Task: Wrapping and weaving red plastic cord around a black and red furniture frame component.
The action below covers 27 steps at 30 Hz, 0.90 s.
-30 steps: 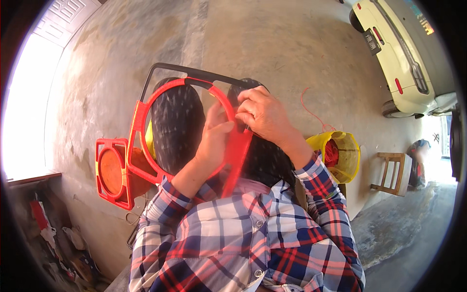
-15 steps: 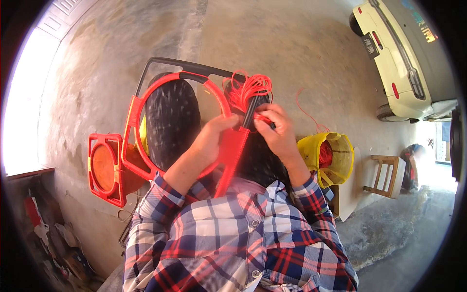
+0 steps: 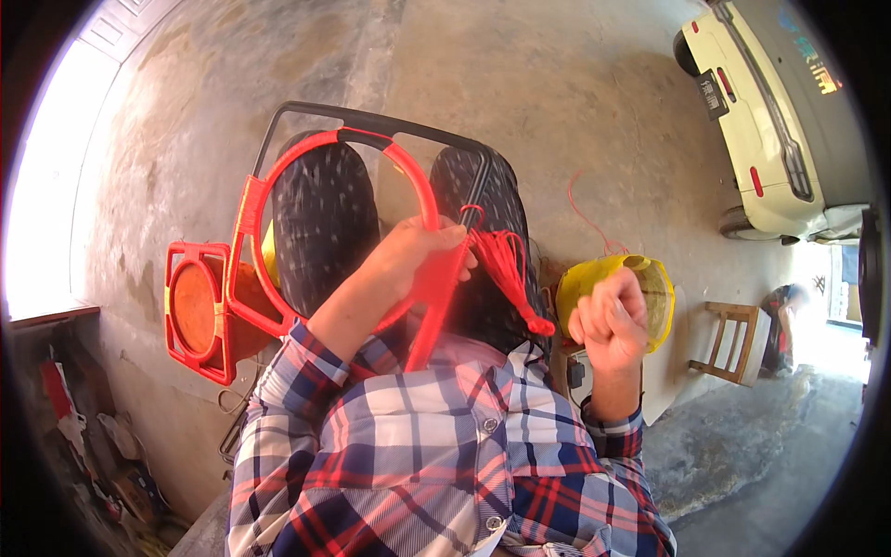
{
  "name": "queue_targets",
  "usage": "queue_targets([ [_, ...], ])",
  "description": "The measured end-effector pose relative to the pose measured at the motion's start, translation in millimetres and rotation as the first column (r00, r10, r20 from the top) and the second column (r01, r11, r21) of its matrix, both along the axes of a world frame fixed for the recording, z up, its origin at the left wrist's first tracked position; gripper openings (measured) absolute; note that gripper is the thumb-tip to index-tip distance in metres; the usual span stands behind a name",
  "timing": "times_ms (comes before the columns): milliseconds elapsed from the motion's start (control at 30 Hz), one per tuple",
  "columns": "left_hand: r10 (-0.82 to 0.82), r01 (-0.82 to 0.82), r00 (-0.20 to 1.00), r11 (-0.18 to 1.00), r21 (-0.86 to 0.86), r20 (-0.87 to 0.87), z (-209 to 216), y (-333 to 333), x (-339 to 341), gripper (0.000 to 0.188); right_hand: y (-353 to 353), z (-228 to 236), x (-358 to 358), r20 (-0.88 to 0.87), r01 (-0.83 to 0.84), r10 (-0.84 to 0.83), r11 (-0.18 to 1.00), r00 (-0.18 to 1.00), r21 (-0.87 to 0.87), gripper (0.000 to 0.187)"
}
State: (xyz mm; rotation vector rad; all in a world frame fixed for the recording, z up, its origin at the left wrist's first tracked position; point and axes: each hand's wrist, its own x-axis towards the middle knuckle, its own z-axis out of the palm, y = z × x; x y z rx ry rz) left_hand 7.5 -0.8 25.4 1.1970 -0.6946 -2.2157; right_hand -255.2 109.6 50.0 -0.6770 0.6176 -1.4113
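Note:
A black metal frame (image 3: 380, 123) with a ring inside it rests across my thighs. Red cord (image 3: 251, 209) is tightly wound over much of the frame and ring. My left hand (image 3: 418, 255) grips the wrapped side of the frame, right of the ring. From the bar just above that hand hangs a bundle of red cord (image 3: 506, 269), its lower end bunched over my right thigh. My right hand (image 3: 613, 320) is raised to the right of the bundle with fingers curled in; whether a thin strand lies in them is hidden.
A yellow bucket-like container (image 3: 661, 302) stands behind my right hand, a loose red strand (image 3: 585, 218) trailing beyond it. At left is an orange-red object with a round opening (image 3: 197, 311). Farther right are a wooden stool (image 3: 729, 343), another person (image 3: 784, 325) and a parked vehicle (image 3: 761, 139).
My right hand has left the bar and moved right and nearer to me. The looped cord coil at the bar's top now hangs downward as a bundle. My left hand keeps its grip.

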Motion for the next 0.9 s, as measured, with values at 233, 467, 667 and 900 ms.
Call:
queue_targets([
  [233, 0.034, -0.034, 0.999, 0.999, 0.014, 0.015, 6, -1, 0, 0.014, 13, -53, 12, -0.843, 0.072, 0.042, 0.993, 0.537, 0.095, 0.038],
  [467, 0.061, -0.061, 0.998, 0.998, 0.011, -0.026, 3, 0, 5, 0.015, 23, -34, 1, -0.943, 0.161, 0.021, 0.984, 0.333, 0.078, 0.017],
  [667, 0.038, -0.038, 0.999, 0.999, -0.008, 0.001, 2, 0, 1, 0.019, 5, 10, -1, -0.28, 0.514, -0.591, 0.802, 0.757, -0.304, 0.021],
  [900, 0.038, -0.038, 0.999, 0.999, 0.004, 0.0, -9, 0, -1, 0.026, 28, 32, 10, 0.126, -0.064, 0.102, 0.96, 0.987, -0.274, 0.035],
])
